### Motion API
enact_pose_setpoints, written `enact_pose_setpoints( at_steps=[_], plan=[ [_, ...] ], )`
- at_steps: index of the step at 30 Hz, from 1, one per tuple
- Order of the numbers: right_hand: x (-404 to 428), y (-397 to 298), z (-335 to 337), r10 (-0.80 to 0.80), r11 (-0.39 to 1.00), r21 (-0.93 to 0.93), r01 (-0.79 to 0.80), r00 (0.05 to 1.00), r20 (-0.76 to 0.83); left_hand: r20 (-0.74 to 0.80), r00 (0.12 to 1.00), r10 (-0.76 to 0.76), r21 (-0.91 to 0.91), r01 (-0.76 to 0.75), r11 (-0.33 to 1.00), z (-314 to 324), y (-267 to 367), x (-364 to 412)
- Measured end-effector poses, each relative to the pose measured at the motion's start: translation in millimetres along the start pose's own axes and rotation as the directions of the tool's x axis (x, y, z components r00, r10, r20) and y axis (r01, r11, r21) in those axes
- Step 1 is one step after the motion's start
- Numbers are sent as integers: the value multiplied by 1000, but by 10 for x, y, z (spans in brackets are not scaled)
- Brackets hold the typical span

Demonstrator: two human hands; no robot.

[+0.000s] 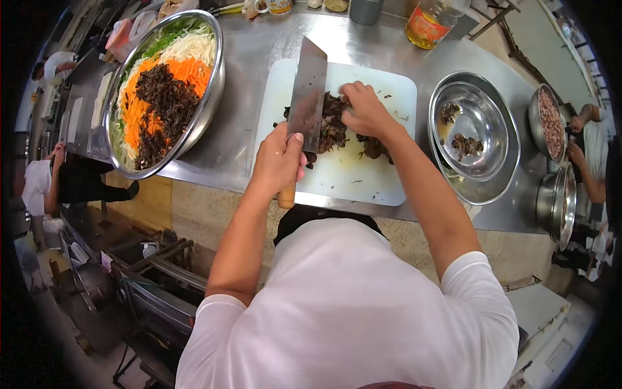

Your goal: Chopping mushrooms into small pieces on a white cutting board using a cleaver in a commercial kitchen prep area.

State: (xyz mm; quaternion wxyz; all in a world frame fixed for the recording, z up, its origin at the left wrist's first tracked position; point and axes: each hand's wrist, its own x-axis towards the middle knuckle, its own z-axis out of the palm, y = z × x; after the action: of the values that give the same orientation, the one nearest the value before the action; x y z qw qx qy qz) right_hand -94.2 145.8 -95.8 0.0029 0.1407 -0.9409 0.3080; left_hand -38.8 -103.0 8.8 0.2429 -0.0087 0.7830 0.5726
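My left hand [278, 160] grips the wooden handle of a cleaver [310, 92], its broad blade upright over dark, wet-looking food pieces [333, 124], perhaps mushroom or wood ear. These lie on a white cutting board [379, 182]. At the right end of the pile my right hand [365, 108] touches the pieces with bent fingers; whether it pinches any is hidden. More dark pieces [373, 147] lie below my right wrist. To the left a large steel bowl [219, 73] holds shredded orange, pale and green vegetables, with dark shreds [167, 97] on top.
Nested steel bowls [491, 131] with a few dark clumps stand right of the board. Beyond them are a bowl of pinkish-brown bits [551, 124] and a steel pot [549, 204]. An oil bottle [430, 24] and a grey container [365, 10] stand behind. Other people are at both sides.
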Motion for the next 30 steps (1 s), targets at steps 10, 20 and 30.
enact_pose_setpoints(
  at_steps=[10, 20, 30],
  plan=[
    [125, 156, -8, 50, 996, 81, -44, 996, -77, -44, 999, -2, 29, 3, 1000, 57, 59, 21],
    [-253, 162, -563, 444, 838, 330, -434, 895, 50, 47, 974, 221, 334, -224, 916, 604, -524, 108],
    [-369, 185, -262, -12, 993, 116, 38, 977, -215, 78, 975, 206, 572, -213, 792, 386, -100, 132]
  ],
)
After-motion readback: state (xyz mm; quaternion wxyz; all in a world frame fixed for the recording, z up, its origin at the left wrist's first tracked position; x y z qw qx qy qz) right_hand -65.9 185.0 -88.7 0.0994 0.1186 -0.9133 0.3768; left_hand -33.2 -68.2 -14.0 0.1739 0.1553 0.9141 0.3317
